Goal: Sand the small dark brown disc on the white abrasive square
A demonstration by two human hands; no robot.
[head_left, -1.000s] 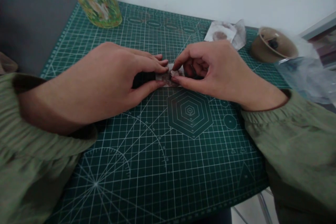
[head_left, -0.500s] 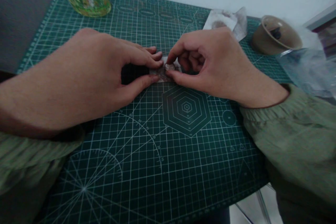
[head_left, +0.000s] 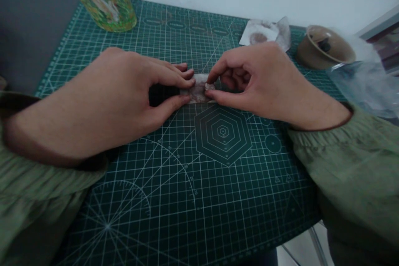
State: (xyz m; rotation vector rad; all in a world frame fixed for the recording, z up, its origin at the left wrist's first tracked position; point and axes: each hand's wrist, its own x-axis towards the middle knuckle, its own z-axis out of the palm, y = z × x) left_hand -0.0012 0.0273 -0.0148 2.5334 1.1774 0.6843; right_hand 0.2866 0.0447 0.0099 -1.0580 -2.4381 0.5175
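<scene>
A small flat piece, whitish with brown stains, lies on the green cutting mat. My left hand holds its left end down, the thumb on the near edge and the fingertips on the far part. Between the thumb and index finger of my right hand is a small crumpled brownish-white wad. The wad touches the flat piece towards its right end. My other right fingers are curled in. What the wad is made of cannot be made out.
A glass bottle with green and yellow decoration stands at the back left. Stained white paper lies at the back right, beside a brown bowl with dark things inside. Clear plastic lies at the right edge.
The wad in my right hand has shifted a little to the right along the flat piece, so more of its stained surface shows. My left hand keeps its hold. The whole view has shifted slightly.
</scene>
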